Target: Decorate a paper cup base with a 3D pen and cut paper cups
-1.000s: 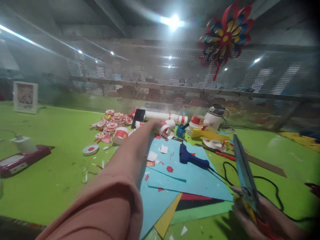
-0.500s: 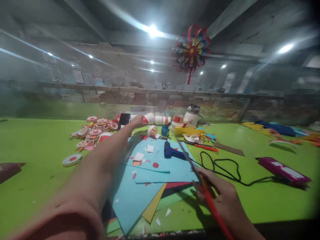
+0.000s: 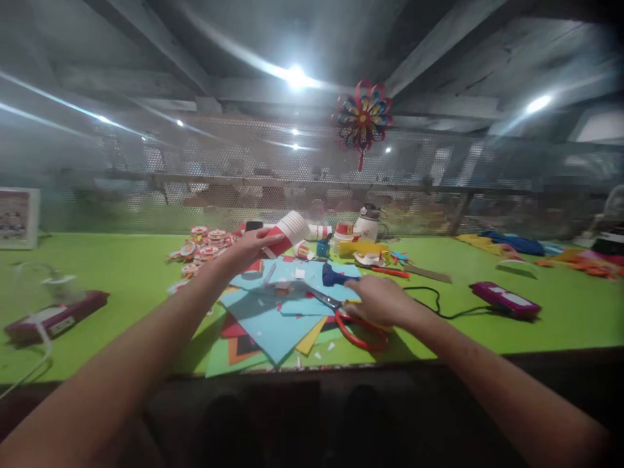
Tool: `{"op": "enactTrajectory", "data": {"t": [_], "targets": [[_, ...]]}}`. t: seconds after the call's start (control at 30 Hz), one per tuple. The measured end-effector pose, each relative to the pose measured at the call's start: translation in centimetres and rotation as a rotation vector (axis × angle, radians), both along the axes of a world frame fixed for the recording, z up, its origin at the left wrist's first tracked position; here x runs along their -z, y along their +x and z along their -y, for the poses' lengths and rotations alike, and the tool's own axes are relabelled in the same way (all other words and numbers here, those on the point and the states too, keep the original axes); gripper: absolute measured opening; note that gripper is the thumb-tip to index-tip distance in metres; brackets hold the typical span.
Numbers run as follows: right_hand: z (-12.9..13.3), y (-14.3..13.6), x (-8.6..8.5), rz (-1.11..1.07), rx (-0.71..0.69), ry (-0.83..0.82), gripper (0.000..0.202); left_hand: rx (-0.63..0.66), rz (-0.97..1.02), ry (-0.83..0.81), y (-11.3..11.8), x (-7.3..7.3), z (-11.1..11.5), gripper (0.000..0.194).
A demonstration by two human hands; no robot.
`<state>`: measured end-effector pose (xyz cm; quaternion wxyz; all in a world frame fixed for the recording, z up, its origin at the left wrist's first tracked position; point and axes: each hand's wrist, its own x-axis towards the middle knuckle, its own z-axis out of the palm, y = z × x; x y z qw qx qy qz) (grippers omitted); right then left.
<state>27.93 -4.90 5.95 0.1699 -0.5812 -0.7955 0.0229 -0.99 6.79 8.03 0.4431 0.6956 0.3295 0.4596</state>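
My left hand [image 3: 256, 247] is closed around a stack of red-and-white paper cups [image 3: 288, 233], tilted up to the right above the table. My right hand [image 3: 377, 299] is low over the paper, its fingers at the red-handled scissors [image 3: 341, 312]. The scissor blades point up and left, and one handle loop is partly behind the hand. Just beyond the fingertips lies a blue glue gun [image 3: 334, 275], its rear end close to the hand. Light-blue paper sheets [image 3: 273, 325] lie below both hands, with small scraps on them.
Red-and-white round pieces [image 3: 209, 246] are piled at the left. Behind stand a blue jar [image 3: 322, 248], cups [image 3: 344, 233] and a white bottle [image 3: 368, 224]. Purple power strips [image 3: 507, 301] lie on both sides, with a black cord [image 3: 453, 316]. A pinwheel [image 3: 363, 117] hangs above.
My left hand has lifted the cup stack toward me and tilted it. My right hand has lowered the scissors toward the paper beside the glue gun. The view has shifted back.
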Motion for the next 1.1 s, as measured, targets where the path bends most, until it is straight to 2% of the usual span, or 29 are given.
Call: {"op": "enactTrajectory", "data": {"t": [0.13, 0.23, 0.4, 0.57, 0.77, 0.93, 1.03, 1.1], "targets": [[-0.5, -1.2, -3.3, -0.300, 0.007, 0.053, 0.044, 0.029, 0.026, 0.033, 1.0, 1.3, 4.3, 0.047], [-0.7, -3.1, -4.2, -0.528, -0.080, 0.001, 0.042, 0.057, -0.011, 0.114, 1.7, 1.3, 7.0, 0.044], [-0.4, -6.3, -2.8, -0.684, -0.278, -0.015, 0.037, 0.080, -0.051, 0.267, 1.4, 1.4, 10.0, 0.054], [0.9, -7.5, -1.2, -0.776, -0.342, -0.057, 0.038, 0.071, -0.031, 0.307, 0.2, 2.2, 12.0, 0.053], [1.0, -5.9, -1.5, -0.908, -0.310, -0.062, 0.035, 0.002, 0.006, 0.196, -1.7, 2.9, 12.5, 0.052], [-0.2, -3.4, -0.6, -0.968, -0.187, 0.004, 0.034, -0.145, 0.219, 0.078, -4.1, 4.3, 11.9, 0.047], [-1.6, -4.1, 0.2, -0.905, -0.088, 0.035, 0.032, -0.210, 0.387, -0.014, -4.8, 5.0, 11.5, 0.044], [-3.7, -5.7, -0.5, -0.824, -0.051, 0.052, 0.029, -0.241, 0.466, -0.063, -4.8, 5.1, 11.3, 0.043]]}}
